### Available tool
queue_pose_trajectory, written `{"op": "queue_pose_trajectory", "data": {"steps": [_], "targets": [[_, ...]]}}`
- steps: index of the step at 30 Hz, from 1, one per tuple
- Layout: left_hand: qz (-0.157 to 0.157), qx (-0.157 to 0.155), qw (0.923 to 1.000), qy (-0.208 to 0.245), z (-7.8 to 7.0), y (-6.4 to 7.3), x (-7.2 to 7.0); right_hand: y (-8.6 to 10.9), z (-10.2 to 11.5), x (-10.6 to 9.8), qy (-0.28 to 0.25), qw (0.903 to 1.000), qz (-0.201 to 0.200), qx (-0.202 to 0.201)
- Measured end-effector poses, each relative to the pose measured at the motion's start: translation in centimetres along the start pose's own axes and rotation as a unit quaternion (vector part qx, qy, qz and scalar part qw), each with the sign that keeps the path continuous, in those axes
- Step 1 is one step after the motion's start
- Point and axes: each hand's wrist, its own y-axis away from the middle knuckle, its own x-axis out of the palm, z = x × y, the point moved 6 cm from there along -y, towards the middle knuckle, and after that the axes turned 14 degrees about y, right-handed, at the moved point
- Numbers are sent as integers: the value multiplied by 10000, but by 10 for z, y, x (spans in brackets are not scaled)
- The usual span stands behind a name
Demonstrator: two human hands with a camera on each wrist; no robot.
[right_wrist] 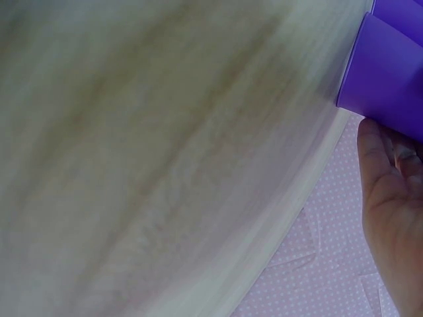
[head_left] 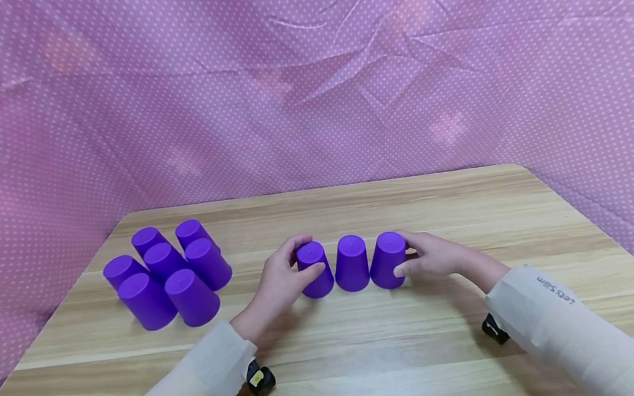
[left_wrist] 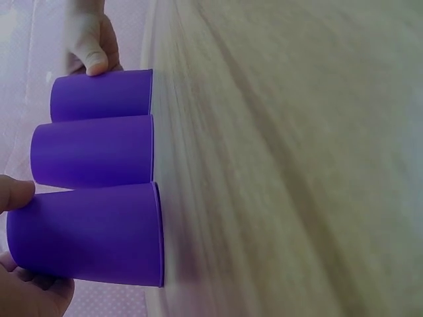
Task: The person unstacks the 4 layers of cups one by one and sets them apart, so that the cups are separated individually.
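Three purple cups stand upside down in a close row on the table. My left hand (head_left: 278, 280) grips the left cup (head_left: 317, 281), thumb on its near side and fingers round the far side. At the other end, my right hand (head_left: 431, 255) holds the right cup (head_left: 386, 265) between thumb and fingers. Between them stands the middle cup (head_left: 352, 266), touched by neither hand. In the left wrist view, the left cup's rim (left_wrist: 159, 234) sits on or very near the tabletop. The right wrist view shows the right cup (right_wrist: 390, 72) only in part.
Several more purple cups (head_left: 193, 299) stand upside down in a cluster on the left of the wooden table (head_left: 371, 347). A pink dotted cloth (head_left: 311, 112) hangs behind and beside the table. Small black devices (head_left: 260, 378) are strapped at the wrists.
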Motion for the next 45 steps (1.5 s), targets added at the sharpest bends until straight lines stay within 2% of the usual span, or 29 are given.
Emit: {"op": "queue_pose_trajectory", "data": {"steps": [9, 18, 27, 36, 45], "targets": [[-93, -23, 9999, -35, 3, 3, -9, 0, -2, 2, 103, 9999, -4, 25], [-265, -39, 9995, -172, 8, 7, -26, 1, -4, 3, 129, 9999, -9, 0], [-416, -19, 9988, -274, 6, 11, -43, 2, -4, 3, 137, 9999, -1, 7], [-568, -228, 9976, -329, 14, 11, -59, 1, -5, 4, 44, 10000, 42, 51], [-845, -302, 9947, -508, 14, 14, -80, 2, -4, 3, 6, 10000, 28, 65]]}}
